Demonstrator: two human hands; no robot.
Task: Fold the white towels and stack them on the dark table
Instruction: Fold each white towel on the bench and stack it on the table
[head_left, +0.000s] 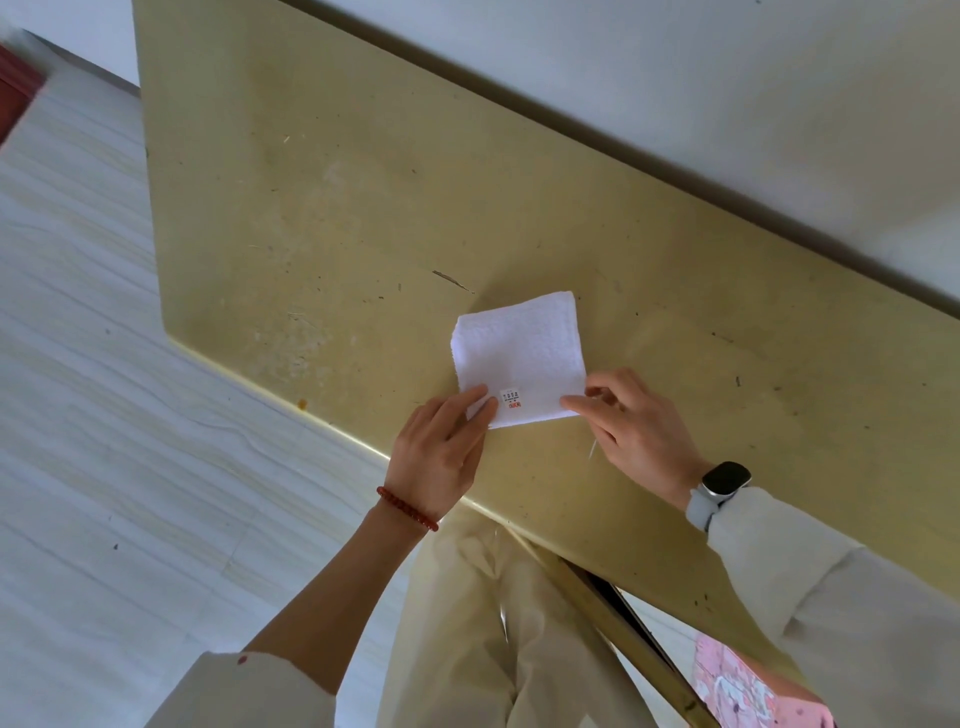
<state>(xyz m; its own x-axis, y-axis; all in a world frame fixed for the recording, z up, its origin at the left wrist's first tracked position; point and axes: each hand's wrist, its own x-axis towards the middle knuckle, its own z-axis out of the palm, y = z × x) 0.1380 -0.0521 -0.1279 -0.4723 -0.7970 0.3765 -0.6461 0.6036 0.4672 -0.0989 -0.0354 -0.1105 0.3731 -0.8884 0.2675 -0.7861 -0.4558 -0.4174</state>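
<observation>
The folded towel (519, 353) lies flat between the left hand (441, 447), fingers straight on it, and the right hand (634, 421), pinching its corner.

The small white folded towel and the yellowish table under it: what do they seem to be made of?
The small white folded towel looks like terry cotton: nubbly, matte pile and a sewn label. The yellowish table seems stone or laminate, smooth, faintly glossy and scratched; I cannot tell which.

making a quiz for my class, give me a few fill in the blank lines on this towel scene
1. The folded towel is coloured ____.
2. The towel lies on the ____ table.
3. The left hand has a red ____ on its wrist.
4. The right hand has a ____ on its wrist.

Missing words: white; yellow; bracelet; watch
</observation>
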